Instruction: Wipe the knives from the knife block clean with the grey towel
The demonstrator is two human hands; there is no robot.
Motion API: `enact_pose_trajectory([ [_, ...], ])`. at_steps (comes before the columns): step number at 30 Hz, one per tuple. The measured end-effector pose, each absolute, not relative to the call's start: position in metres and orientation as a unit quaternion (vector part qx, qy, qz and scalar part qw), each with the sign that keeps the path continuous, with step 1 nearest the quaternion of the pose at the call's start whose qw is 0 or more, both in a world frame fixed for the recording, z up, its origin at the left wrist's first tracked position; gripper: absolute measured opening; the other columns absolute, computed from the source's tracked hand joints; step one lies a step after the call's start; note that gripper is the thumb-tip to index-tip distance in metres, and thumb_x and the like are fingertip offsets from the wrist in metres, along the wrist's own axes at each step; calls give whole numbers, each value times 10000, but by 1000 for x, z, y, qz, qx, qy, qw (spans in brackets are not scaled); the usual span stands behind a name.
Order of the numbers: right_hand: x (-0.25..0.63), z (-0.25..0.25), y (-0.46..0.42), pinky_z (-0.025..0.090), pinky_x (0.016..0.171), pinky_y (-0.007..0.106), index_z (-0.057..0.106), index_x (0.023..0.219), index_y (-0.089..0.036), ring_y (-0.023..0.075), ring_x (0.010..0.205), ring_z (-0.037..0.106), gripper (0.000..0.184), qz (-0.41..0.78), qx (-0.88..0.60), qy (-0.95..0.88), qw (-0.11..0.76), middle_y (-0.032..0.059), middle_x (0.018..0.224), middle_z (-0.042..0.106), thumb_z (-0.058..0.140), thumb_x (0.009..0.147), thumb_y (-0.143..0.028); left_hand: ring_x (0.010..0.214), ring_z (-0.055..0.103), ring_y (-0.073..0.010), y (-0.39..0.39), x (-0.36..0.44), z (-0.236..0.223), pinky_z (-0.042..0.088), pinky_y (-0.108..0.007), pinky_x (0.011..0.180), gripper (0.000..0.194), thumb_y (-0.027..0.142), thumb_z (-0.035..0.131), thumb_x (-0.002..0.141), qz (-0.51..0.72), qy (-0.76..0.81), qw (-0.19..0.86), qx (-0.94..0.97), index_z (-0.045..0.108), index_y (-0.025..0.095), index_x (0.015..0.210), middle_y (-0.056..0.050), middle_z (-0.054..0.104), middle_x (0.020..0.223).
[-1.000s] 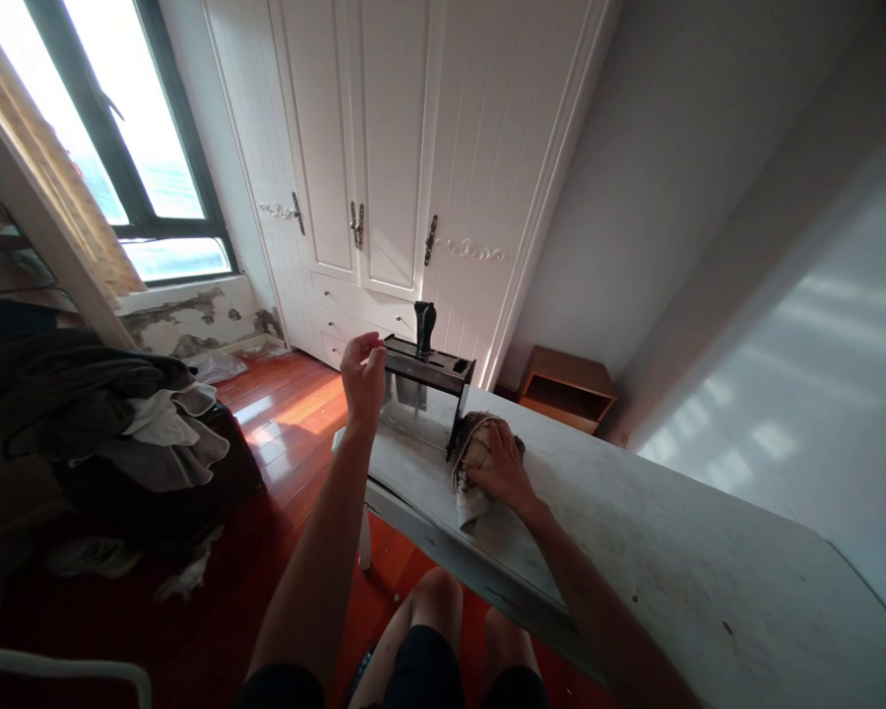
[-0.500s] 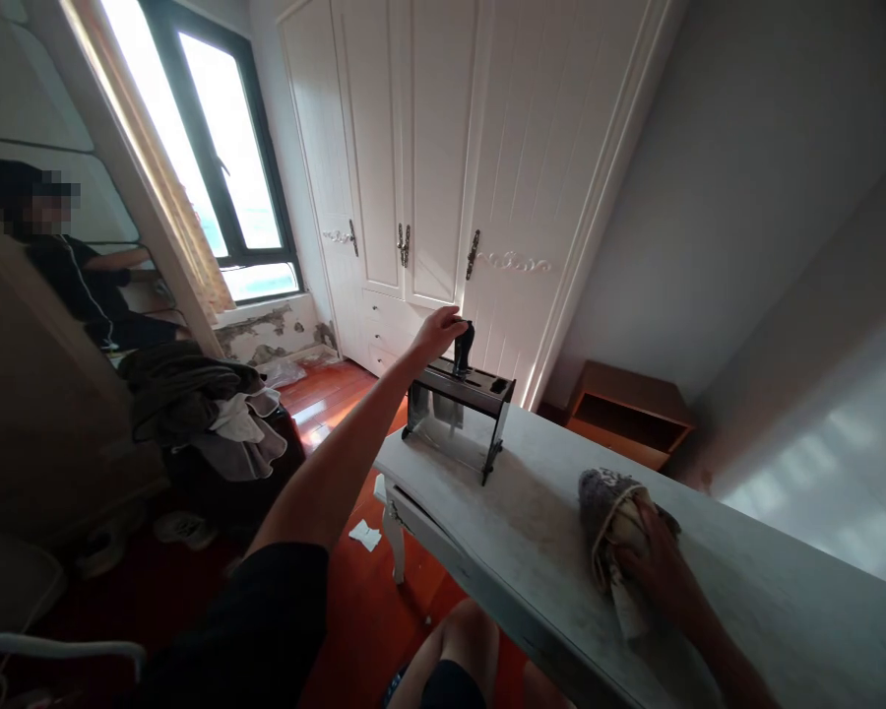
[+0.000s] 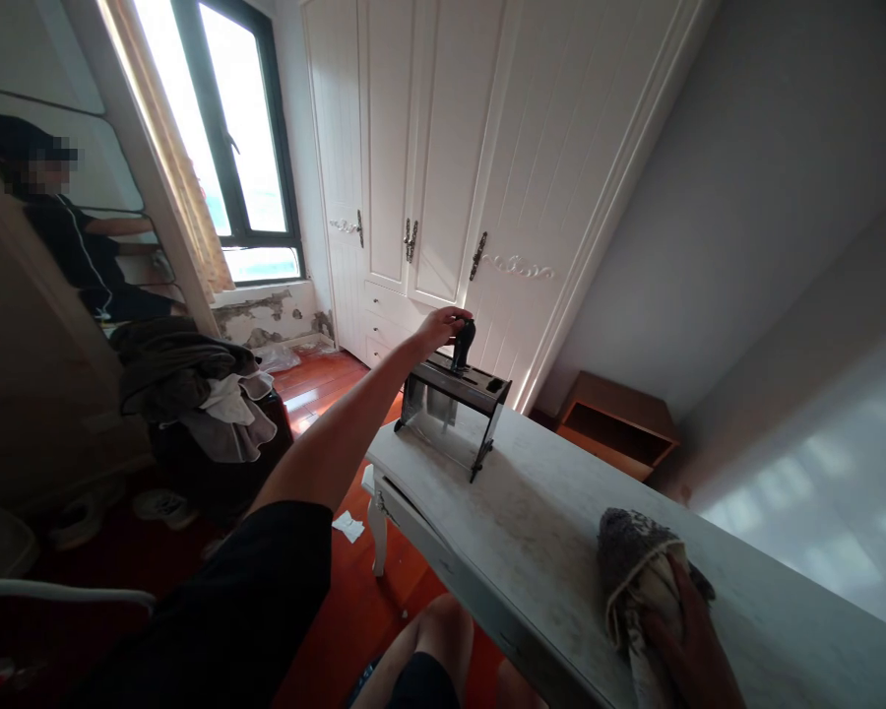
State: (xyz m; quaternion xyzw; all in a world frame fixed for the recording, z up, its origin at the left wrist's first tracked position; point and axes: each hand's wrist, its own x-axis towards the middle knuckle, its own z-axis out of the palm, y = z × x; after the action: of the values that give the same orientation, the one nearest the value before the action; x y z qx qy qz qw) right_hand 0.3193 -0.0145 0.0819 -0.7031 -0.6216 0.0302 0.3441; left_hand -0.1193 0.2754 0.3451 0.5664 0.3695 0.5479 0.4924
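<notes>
My left hand (image 3: 443, 329) reaches forward, its fingers closed at the top of a black knife handle (image 3: 464, 345). That handle sticks up from a knife block (image 3: 479, 386) with a dark slotted top and clear sides, standing at the table's far left end. A broad blade shows dimly through the clear side. At the lower right, my right hand (image 3: 683, 630) grips a bunched grey and beige cloth (image 3: 635, 561) that rests on the whitish table (image 3: 538, 512). Parts of the right fingers are hidden in its folds.
A white wardrobe (image 3: 443, 148) and a small brown cabinet (image 3: 620, 423) stand beyond the table. Clothes (image 3: 214, 384) are heaped at left, below a mirror reflecting a person (image 3: 89, 246). White paper (image 3: 348, 527) lies on the red floor. The table drawer (image 3: 413, 517) looks slightly ajar.
My right hand and the cloth have slid nearer and to the right on the table. The left hand stays at the knife handle. The view has shifted slightly.
</notes>
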Motion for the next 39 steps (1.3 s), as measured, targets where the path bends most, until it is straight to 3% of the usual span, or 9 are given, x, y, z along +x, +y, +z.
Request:
enact_pose_trajectory([
  [7, 312, 80, -21, 305, 1181, 528, 259, 1551, -144, 370, 1439, 336, 835, 57, -701, -599, 383, 147, 1570, 333, 467, 869, -578, 636, 585, -94, 282, -123, 346, 524, -314, 737, 156, 52, 547, 844, 583, 364, 503, 525, 632, 128, 951, -9, 623, 738],
  [21, 312, 74, -23, 299, 1172, 551, 263, 1551, -159, 377, 1432, 343, 795, 42, -690, -606, 394, 151, 1564, 338, 470, 891, -551, 810, 668, -163, 281, -129, 387, 514, -395, 838, 156, 47, 492, 891, 587, 300, 510, 552, 606, 125, 965, -60, 677, 802],
  [39, 322, 54, -18, 306, 1167, 563, 235, 1556, -200, 382, 1438, 332, 755, 30, -664, -623, 413, 139, 1568, 335, 469, 906, -504, 926, 677, -188, 272, -106, 501, 498, -331, 785, 151, 95, 473, 883, 634, 287, 445, 563, 570, 153, 983, -63, 668, 875],
])
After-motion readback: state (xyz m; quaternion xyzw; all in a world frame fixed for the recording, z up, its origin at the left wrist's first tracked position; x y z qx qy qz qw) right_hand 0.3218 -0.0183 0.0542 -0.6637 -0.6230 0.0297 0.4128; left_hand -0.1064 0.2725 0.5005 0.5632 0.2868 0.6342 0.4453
